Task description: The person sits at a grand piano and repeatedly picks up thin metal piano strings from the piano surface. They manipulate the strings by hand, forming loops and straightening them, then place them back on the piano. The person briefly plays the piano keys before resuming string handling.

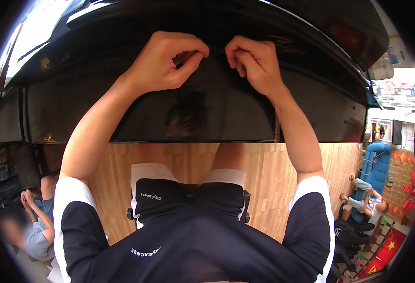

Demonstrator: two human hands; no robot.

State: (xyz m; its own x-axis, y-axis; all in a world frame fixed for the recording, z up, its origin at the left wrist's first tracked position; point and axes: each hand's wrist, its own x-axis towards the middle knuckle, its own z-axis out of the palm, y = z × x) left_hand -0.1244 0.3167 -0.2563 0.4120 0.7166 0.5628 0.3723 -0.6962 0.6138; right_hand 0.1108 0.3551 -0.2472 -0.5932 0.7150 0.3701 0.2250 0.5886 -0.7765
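Observation:
Both of my hands are raised over a glossy black surface (136, 118) that reflects a head and shoulders. My left hand (167, 61) has its thumb and index fingertip pressed together in a pinch. Facing it a short gap away, my right hand (257, 63) is also closed, its fingers curled in against the thumb. Whatever the fingertips hold, if anything, is too small and dark against the black to name.
A wooden floor (113, 188) lies below the black surface's front edge. To the left sits a person (40, 231) with hands together. At the right another person (370, 203) is by a blue sofa (375, 165), near black chairs (351, 236) and a red flag (387, 252).

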